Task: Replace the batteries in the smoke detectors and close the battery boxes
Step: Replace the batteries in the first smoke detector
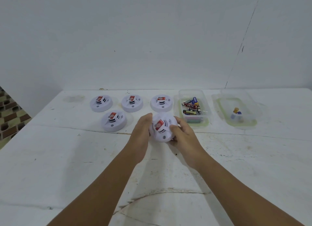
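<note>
Landmark: the held detector (pixel 163 129), between both hands above the surface (pixel 67 158). Left of it lies one detector (pixel 114 121). Behind it three detectors (pixel 132 103) lie in a row. Just right of it stands the battery box (pixel 193 107), batteries inside; farther right, a second box (pixel 236 107) holding few.

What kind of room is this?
Probably a plain workroom, not a lived-in home: a scuffed white table against a bare wall, five smoke detectors, one held in both hands, and a tub of batteries.

Our two forearms are bare to the frame's near edge, and our hands, left (pixel 141 133) and right (pixel 184 138), wear no sleeves, gloves or rings.
</note>
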A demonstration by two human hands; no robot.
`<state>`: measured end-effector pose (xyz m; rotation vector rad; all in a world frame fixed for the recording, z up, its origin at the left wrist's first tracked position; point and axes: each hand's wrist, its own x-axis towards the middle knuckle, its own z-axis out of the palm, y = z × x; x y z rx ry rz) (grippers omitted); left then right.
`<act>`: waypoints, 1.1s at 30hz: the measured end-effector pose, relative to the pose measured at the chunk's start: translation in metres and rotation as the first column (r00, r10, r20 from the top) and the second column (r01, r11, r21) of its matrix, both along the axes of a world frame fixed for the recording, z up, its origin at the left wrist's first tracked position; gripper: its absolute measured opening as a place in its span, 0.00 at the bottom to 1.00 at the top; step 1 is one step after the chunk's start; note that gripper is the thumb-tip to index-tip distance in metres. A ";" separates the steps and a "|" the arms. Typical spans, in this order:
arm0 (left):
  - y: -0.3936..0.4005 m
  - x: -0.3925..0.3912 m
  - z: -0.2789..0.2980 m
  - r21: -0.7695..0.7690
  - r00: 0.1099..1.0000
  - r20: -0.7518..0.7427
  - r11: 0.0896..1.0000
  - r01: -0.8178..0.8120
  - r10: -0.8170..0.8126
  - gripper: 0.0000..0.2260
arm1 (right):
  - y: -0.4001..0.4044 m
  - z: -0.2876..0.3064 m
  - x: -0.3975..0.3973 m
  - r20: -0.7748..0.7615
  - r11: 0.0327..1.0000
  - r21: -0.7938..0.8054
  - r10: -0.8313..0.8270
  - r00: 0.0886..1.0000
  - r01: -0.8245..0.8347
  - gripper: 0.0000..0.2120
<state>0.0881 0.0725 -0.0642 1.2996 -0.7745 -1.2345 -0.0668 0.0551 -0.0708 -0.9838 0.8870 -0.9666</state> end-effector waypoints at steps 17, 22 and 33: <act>0.014 0.012 -0.029 -0.046 0.995 -0.034 0.995 -0.092 0.091 0.14 | -0.012 -0.017 -0.005 0.051 0.986 0.150 0.068 0.996 -0.075 0.14; 0.017 0.009 -0.026 -0.044 0.997 -0.034 0.996 -0.072 0.071 0.16 | -0.009 -0.019 -0.004 0.111 0.989 0.142 0.013 0.994 -0.029 0.16; 0.018 0.011 -0.025 -0.078 1.000 -0.020 0.997 0.002 -0.004 0.13 | -0.004 -0.026 -0.005 -0.127 0.988 -0.093 0.107 0.986 -0.120 0.31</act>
